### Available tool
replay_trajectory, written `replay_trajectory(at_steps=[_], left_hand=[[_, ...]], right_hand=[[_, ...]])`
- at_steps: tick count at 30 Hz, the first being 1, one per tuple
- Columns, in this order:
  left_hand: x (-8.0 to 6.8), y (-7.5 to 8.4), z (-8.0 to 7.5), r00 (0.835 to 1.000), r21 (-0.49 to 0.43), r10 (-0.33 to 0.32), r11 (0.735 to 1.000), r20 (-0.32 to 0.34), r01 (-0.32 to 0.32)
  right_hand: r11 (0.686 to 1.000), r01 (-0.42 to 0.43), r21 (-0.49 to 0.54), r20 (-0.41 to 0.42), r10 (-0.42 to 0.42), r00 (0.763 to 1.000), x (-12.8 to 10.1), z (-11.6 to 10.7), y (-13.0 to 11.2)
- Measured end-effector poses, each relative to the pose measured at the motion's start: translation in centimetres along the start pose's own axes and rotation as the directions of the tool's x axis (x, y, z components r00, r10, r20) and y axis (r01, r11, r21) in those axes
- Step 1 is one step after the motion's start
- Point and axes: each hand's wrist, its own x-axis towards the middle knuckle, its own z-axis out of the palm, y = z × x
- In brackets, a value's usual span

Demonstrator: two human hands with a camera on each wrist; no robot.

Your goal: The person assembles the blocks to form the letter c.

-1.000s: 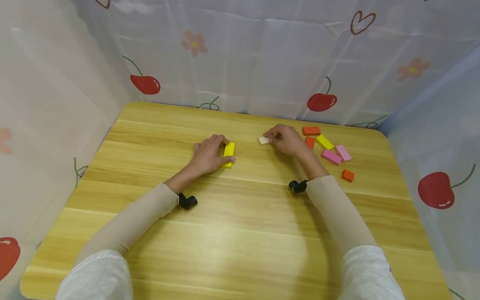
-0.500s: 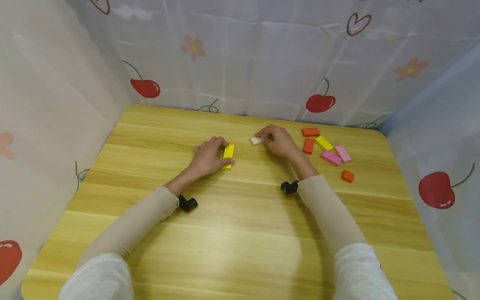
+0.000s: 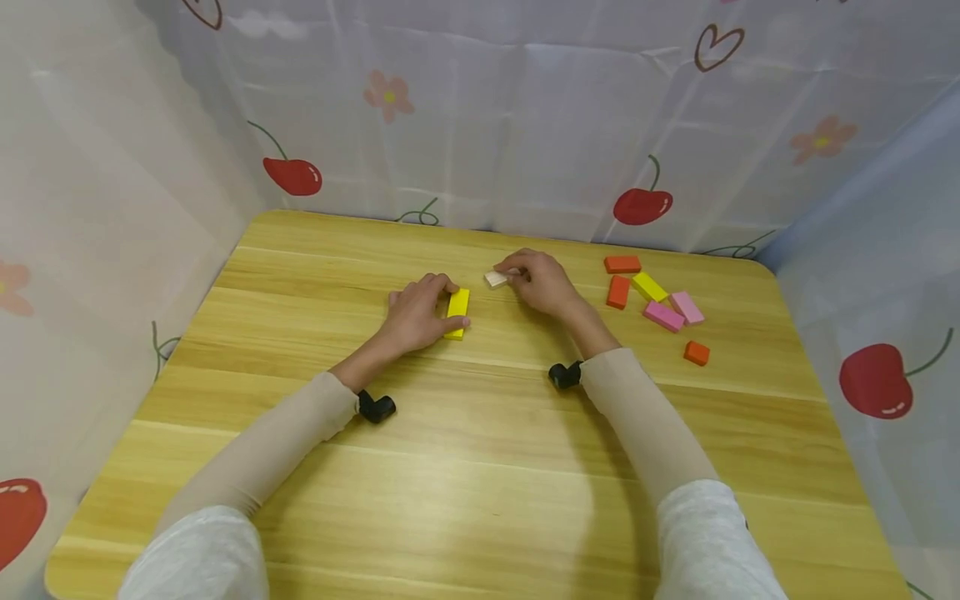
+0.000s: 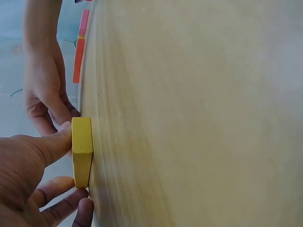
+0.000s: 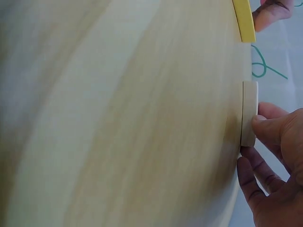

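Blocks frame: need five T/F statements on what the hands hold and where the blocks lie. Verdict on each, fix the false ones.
1. The left hand holds a yellow block. True.
2. The right hand holds an orange block. False: it holds a pale wooden block.
3. Two pink blocks lie to the right of the right hand in the head view. True.
4. The pale wooden block touches the yellow block in the left hand. False: there is a gap between them.
5. Only one orange block is in view. False: the head view shows three orange blocks.
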Motion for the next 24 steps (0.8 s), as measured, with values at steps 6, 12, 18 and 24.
replay_trajectory(at_steps=[6,12,18,24], left_hand=[[0.0,0.0,-0.1,1.0,0.01,-0.006,1.0,0.0,0.006],[0.0,0.0,-0.1,1.0,0.008,-0.001,1.0,-0.002,0.001],[0.1,0.0,0.0,1.0,0.008,-0.002,1.0,-0.003,0.002],[0.1,0.0,0.0,1.0,0.006,-0.004,1.0,-0.001,0.004]], right_hand=[[1.0,0.007,-0.001,0.013,-0.007,1.0,0.4,0.3,-0.7],[1.0,0.016,-0.008,0.023,-0.016,1.0,0.7,0.7,-1.3],[0.999,0.022,-0.033,0.05,-0.02,0.999,1.0,1.1,-2.0],[0.998,0.036,-0.046,0.046,-0.034,0.998,1.3,1.6,-2.0]])
